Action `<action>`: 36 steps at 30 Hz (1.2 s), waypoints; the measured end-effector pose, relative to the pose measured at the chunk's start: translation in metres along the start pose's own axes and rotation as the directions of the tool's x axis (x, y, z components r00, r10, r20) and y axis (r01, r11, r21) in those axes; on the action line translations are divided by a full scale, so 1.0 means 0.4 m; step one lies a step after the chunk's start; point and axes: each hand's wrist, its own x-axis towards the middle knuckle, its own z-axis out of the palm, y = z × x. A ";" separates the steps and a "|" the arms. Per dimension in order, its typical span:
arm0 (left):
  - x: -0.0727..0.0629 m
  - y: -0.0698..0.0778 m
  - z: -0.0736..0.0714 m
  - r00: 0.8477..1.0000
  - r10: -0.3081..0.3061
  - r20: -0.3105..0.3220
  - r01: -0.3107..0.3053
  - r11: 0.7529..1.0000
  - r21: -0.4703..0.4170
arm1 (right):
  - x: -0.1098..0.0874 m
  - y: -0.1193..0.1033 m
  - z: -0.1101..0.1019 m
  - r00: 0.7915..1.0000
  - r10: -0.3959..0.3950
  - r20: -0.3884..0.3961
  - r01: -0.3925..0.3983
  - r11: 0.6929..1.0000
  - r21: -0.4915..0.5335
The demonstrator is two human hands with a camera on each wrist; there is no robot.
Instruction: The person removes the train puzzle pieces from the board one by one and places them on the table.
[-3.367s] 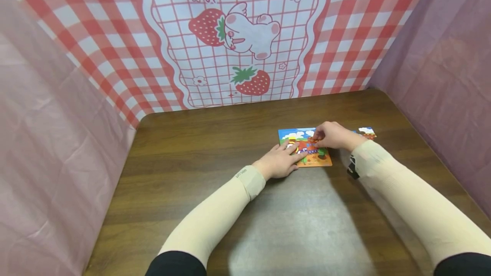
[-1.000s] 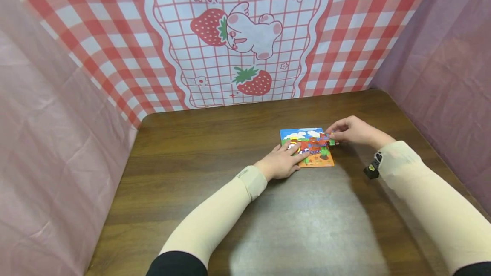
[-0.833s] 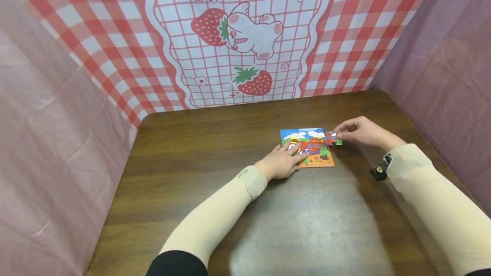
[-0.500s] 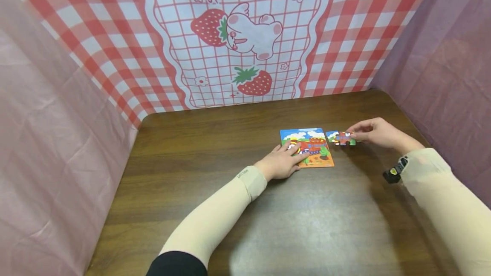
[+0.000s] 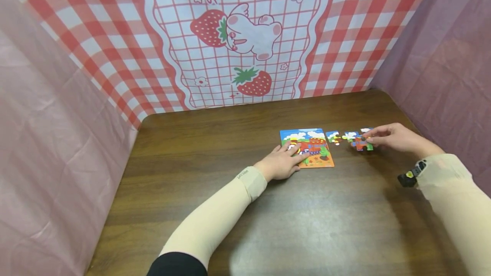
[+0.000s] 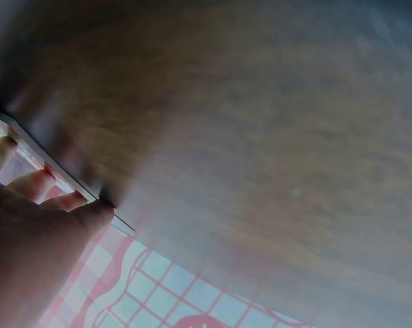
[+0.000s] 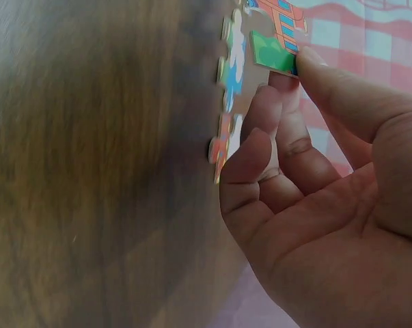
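A colourful puzzle board (image 5: 324, 156) with a red train picture lies on the table. My left hand (image 5: 279, 162) rests on its left part with fingers spread; in the left wrist view its thumb touches the board's edge. To the right, my right hand (image 5: 397, 139) pinches a red and green puzzle piece (image 5: 359, 144) between thumb and fingers. The right wrist view shows the green corner of that piece by the thumb. Loose puzzle pieces lie in a row beside the board: one with sky and yellow (image 5: 333, 137), one with clouds (image 5: 350, 136), and another partly hidden behind the right fingers.
The brown wooden table (image 5: 199, 152) has a rounded far edge. Behind it hangs a red and white checked cloth (image 5: 130, 54) with strawberries. Pink curtains (image 5: 50, 131) close off both sides. A black strap device (image 5: 409, 178) sits on my right wrist.
My right hand has drawn the red and green piece off the board and carried it right, over the loose pieces. My left hand has stayed on the board.
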 end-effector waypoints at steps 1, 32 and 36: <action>0.000 0.000 0.000 1.000 0.000 0.000 0.000 1.000 0.001 | -0.004 0.007 -0.003 1.000 0.006 0.005 -0.006 1.000 0.006; 0.004 -0.003 0.003 1.000 0.000 0.005 0.000 1.000 0.008 | -0.024 0.109 -0.030 0.996 0.080 -0.049 -0.087 0.985 -0.146; 0.006 -0.001 0.003 1.000 -0.001 0.005 0.001 1.000 0.012 | -0.020 0.104 -0.023 0.996 0.051 -0.073 -0.062 0.985 -0.160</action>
